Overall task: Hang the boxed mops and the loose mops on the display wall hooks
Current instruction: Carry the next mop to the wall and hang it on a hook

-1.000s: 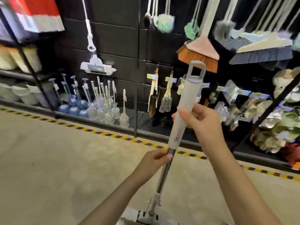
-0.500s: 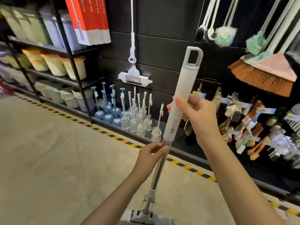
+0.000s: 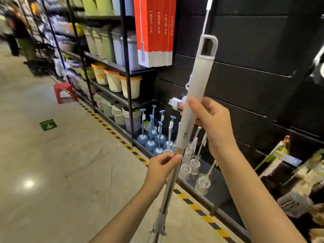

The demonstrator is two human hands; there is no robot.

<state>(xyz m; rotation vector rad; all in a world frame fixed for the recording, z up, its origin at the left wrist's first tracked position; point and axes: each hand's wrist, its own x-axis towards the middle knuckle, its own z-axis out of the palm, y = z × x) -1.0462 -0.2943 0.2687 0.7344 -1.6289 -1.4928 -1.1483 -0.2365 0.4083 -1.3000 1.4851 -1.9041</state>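
Note:
I hold a loose mop (image 3: 197, 95) upright in front of the black display wall (image 3: 254, 58). Its pale grey grip ends in a loop at the top. My right hand (image 3: 213, 123) is closed around the grey grip. My left hand (image 3: 162, 170) pinches the metal pole just below the grip. The mop's head is out of frame below. Behind the grip, another loose mop (image 3: 206, 20) hangs on the wall, its white head partly hidden by my mop. Red and white boxed mops (image 3: 154, 30) hang to its left.
A black shelf rack (image 3: 126, 72) with buckets and bins stands to the left. Toilet brushes and plungers (image 3: 154, 135) stand on the low ledge. A yellow-black floor stripe (image 3: 126, 146) runs along the ledge. A red stool (image 3: 64, 92) sits farther down the aisle, where a person (image 3: 12, 32) stands.
My view has swung left and closer to the wall; the brooms have left the frame and the boxed mops and shelf rack now fill the upper left. Both hands keep their hold on the mop.

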